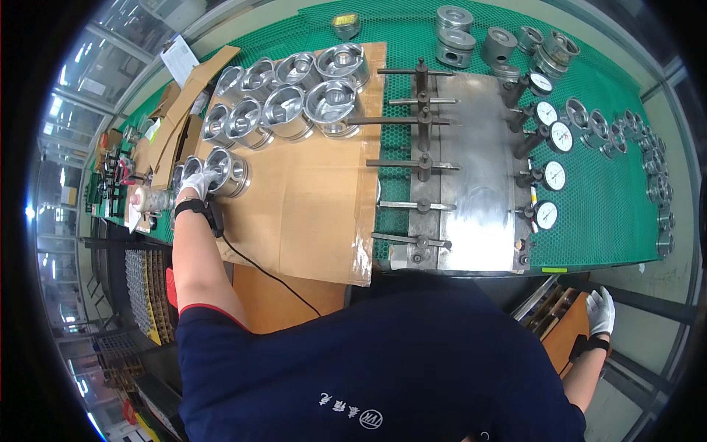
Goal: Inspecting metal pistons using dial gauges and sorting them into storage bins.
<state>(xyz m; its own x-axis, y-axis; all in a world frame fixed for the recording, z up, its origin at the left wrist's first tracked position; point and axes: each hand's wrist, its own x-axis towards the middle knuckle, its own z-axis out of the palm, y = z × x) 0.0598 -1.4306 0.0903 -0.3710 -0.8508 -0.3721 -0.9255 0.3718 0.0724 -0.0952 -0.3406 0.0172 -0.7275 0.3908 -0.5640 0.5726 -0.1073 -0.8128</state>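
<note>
My left hand (pixel 194 183), in a white glove, reaches to the near left part of the brown cardboard sheet (pixel 317 199), its fingers at the rim of a shiny silver, cup-shaped metal piston (pixel 235 180). That piston stands at the sheet's left edge, hollow end up, on the near side of the others. My fingers are partly bent and overlap its rim; I cannot tell whether they grip it. Another silver piston shows partly hidden just beyond my hand.

My right hand (pixel 602 311), also gloved in white, hangs well apart, low past the table's near edge. Its fingers are extended with the thumb off to the side, and I see nothing in it. It is beside an orange-brown flat panel (pixel 567 324); whether it touches I cannot tell.

Farther back on the cardboard, eight more silver pistons (pixel 293 132) stand in two rows, hollow ends up. To the right, on the green mesh mat (pixel 604 236), lies a flat, polished steel plate (pixel 479 169), with dark metal bars (pixel 412 163) along its left side and five round, white-faced dial gauges (pixel 554 176) along its right.
</note>
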